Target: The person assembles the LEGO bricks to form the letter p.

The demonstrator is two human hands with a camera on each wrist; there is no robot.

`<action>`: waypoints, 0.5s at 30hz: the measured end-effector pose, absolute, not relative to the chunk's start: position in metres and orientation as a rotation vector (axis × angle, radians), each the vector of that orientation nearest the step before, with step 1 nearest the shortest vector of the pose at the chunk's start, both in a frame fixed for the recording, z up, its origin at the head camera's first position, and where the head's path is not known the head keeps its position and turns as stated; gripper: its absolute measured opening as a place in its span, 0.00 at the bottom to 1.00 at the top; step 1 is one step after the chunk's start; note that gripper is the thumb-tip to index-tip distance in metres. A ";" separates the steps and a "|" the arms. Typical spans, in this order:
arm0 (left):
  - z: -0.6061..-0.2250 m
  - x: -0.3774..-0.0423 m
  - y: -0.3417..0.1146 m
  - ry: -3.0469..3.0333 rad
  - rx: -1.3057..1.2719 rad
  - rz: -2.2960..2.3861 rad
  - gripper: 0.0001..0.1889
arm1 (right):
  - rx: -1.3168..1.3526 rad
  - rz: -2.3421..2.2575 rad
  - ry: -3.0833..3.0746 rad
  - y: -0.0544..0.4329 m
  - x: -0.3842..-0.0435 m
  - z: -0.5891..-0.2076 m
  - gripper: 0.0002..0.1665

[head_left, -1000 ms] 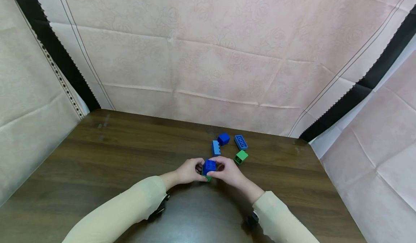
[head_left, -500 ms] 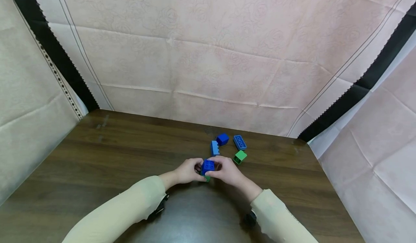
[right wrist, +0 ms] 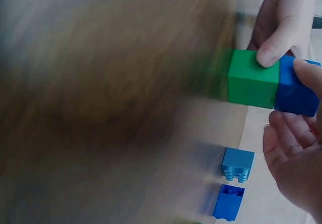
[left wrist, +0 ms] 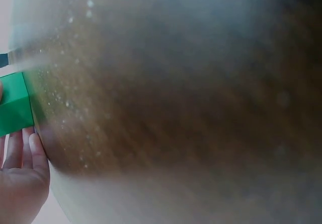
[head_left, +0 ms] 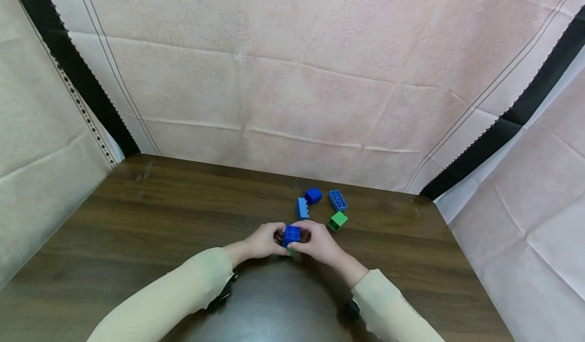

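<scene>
Both hands meet over a small stack near the middle of the table in the head view. My left hand [head_left: 264, 241] grips a green toy building block [right wrist: 253, 85], its thumb on the block's face. On top of it sits a dark blue building block [head_left: 291, 235], studs up, pinched between thumb and fingers of my right hand [head_left: 320, 241]. From the right wrist the two blocks line up face to face, with no gap showing. The left wrist view catches only the green block's side and part of a hand [left wrist: 22, 183] beneath it.
Beyond the hands on the brown table [head_left: 183, 205] lie a light blue block [head_left: 302, 209] on its side, a dark blue block [head_left: 313, 195], a blue block with studs up [head_left: 337, 200] and a tipped green block [head_left: 337, 221]. A pale cloth [head_left: 274, 78] hangs behind the table.
Both hands stay in nearly the same place on the stack. Slightly less of the green block shows below the blue one. The loose blocks keep their places.
</scene>
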State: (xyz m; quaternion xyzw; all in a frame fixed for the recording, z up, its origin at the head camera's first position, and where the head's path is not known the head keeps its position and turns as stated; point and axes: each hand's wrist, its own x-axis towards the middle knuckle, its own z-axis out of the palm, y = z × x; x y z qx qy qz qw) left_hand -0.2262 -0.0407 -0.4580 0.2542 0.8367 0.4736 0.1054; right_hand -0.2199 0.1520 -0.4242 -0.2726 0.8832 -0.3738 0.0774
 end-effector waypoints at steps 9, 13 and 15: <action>-0.458 -0.227 -0.039 2.449 0.730 1.376 0.15 | -0.771 -1.264 2.584 0.163 -0.223 -0.424 0.25; -0.459 -0.227 -0.041 2.441 0.722 1.376 0.15 | -0.771 -1.323 2.568 0.163 -0.225 -0.423 0.20; -0.459 -0.228 -0.042 2.441 0.725 1.375 0.15 | -0.764 -1.320 2.572 0.162 -0.225 -0.423 0.18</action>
